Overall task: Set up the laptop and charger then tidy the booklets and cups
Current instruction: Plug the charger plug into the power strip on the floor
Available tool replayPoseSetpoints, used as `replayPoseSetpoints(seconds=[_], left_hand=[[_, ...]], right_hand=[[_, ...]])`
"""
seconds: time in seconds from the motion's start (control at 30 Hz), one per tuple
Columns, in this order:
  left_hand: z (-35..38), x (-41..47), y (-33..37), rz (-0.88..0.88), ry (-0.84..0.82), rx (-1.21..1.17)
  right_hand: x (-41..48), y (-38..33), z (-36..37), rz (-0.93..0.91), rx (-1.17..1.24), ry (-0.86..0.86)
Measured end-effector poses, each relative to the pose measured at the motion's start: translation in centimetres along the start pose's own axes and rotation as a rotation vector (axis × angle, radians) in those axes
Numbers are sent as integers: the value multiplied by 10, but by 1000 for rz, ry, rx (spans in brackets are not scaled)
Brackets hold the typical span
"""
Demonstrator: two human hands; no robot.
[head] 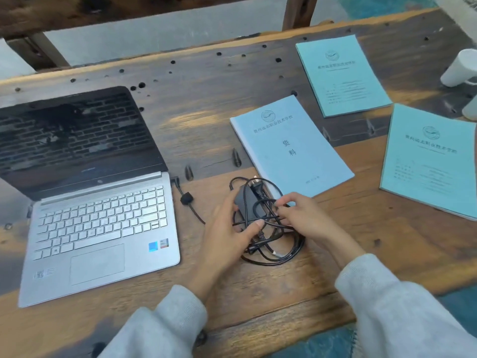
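A silver laptop (pixel 98 228) stands open on the left of the wooden table (pixel 196 117), its screen dark. A black cable (pixel 192 209) runs from its right side to a black charger brick (pixel 246 202) wrapped in tangled cord. My left hand (pixel 229 233) grips the brick from the left, thumb across the cords. My right hand (pixel 302 218) pinches the cord on the brick's right. Three light-blue booklets lie spread out: one (pixel 291 146) just beyond the charger, one (pixel 343 73) further back, one (pixel 431 161) at the right. Two white cups (pixel 456 69) sit at the far right edge, one tipped over.
The table's far edge borders a grey floor and a dark wooden bench (pixel 77 14). A teal surface (pixel 322 342) shows below the table's near edge. Grey sleeves cover both my forearms.
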State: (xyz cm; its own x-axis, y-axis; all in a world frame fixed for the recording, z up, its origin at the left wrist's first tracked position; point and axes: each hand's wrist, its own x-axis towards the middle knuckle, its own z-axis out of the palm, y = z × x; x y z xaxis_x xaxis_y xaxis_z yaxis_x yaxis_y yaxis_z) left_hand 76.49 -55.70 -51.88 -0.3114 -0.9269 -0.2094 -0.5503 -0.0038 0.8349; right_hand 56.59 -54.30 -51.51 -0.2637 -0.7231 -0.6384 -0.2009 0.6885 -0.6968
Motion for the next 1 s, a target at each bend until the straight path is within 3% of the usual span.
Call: replayPoseSetpoints(seconds=[0.13, 0.23, 0.47, 0.7, 1.0], left_hand=[[3, 2, 0, 41, 21, 125], [3, 3, 5, 47, 87, 75], [-11, 10, 26, 29, 258, -114], [-28, 10, 42, -87, 321, -186], [-18, -7, 54, -95, 75, -143]], right_hand=[[-6, 2, -4, 16, 260, -81], [-16, 1, -10, -16, 370, -152], [-45, -3, -32, 16, 446, -340], [-71, -10, -47, -9, 385, -324], [-74, -8, -41, -48, 553, -344]])
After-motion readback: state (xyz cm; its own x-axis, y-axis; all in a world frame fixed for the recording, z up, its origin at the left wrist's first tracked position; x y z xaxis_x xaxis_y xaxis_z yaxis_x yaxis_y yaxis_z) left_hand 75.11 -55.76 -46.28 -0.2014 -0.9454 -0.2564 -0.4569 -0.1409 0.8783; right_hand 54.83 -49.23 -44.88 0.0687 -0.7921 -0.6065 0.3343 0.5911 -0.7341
